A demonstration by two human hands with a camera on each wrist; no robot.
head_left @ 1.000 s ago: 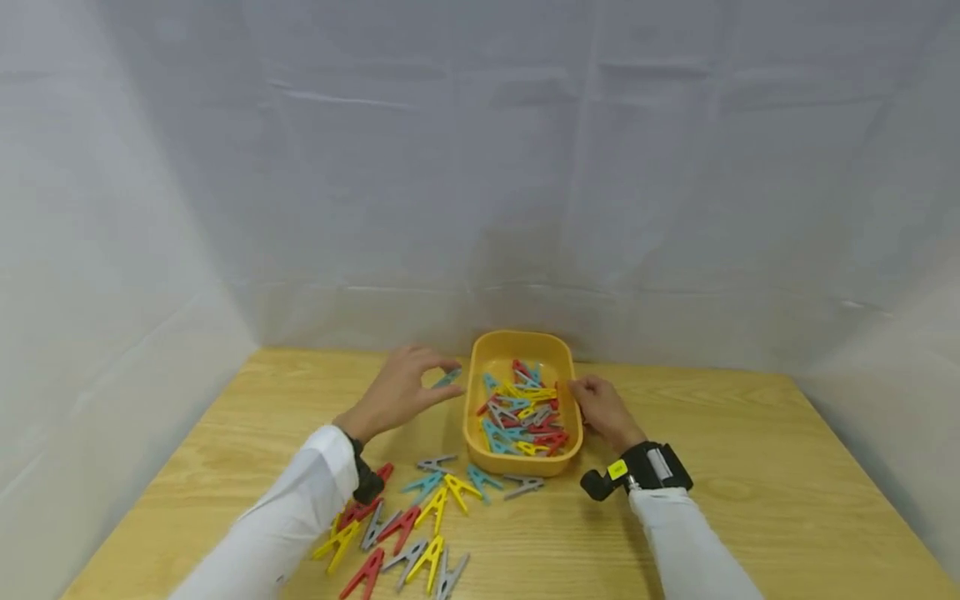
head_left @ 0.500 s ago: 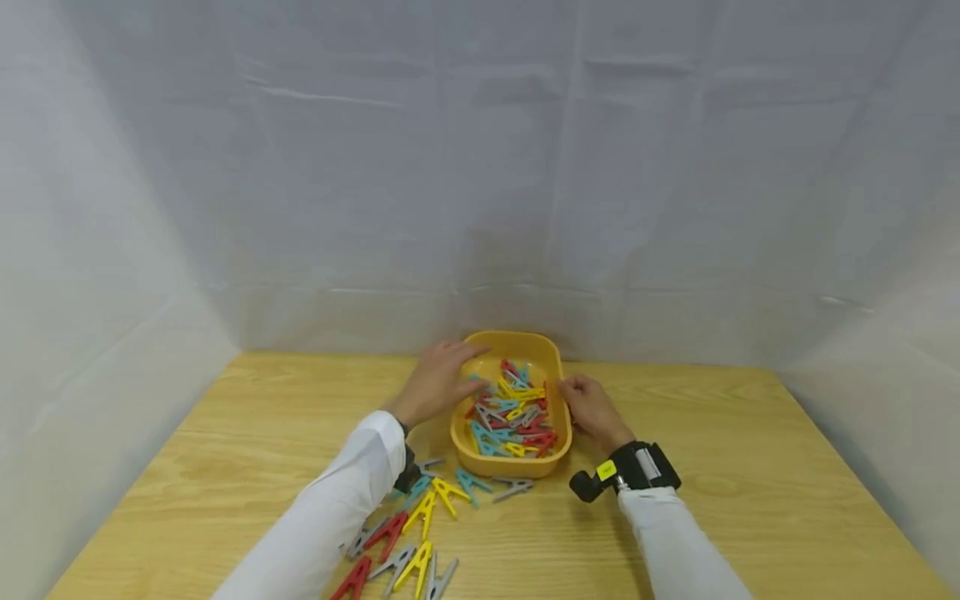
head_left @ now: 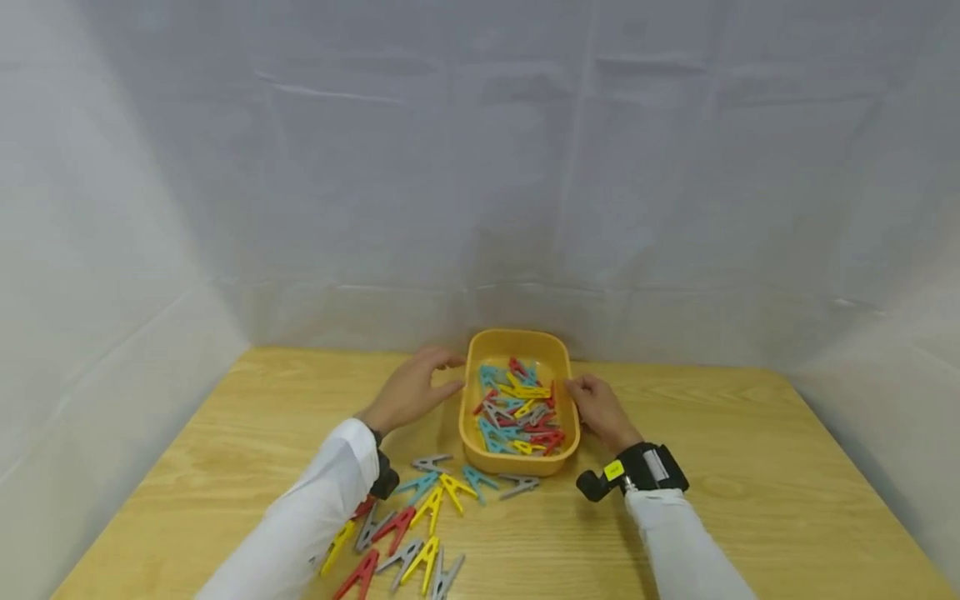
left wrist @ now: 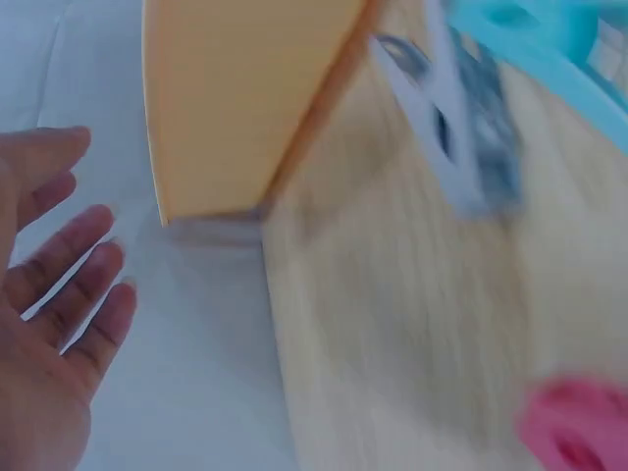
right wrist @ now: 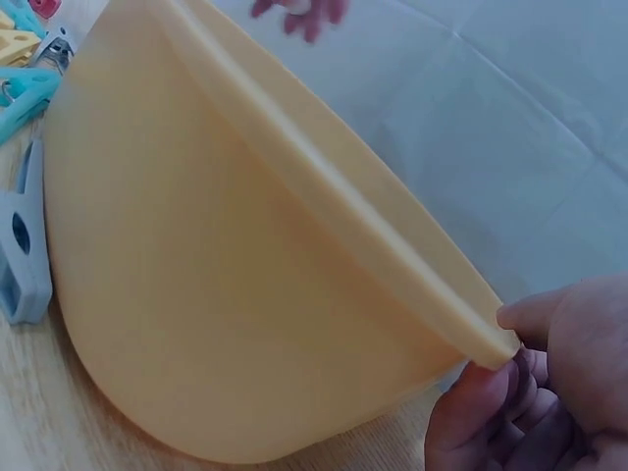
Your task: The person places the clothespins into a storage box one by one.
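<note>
Wooden table [head_left: 750, 467], white drapes behind. Left hand [head_left: 411, 390] back out of yellow tub [head_left: 517, 345], fingers spread, empty, at tub's 9 o'clock. Blue peg dropped in. Right hand [head_left: 596, 408] pinches rim at 3 o'clock. Loose pegs [head_left: 420, 517] wait at 7 o'clock.

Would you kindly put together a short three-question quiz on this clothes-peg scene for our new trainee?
1. True or false: the left hand holds a peg.
2. Which hand grips the rim of the yellow tub? A) left B) right C) neither
3. Fill in: the loose pegs lie on the wooden ____.

Key
1. False; its fingers are spread and hold nothing, beside the tub.
2. B; the right hand pinches the rim, as the right wrist view shows.
3. table.
</note>
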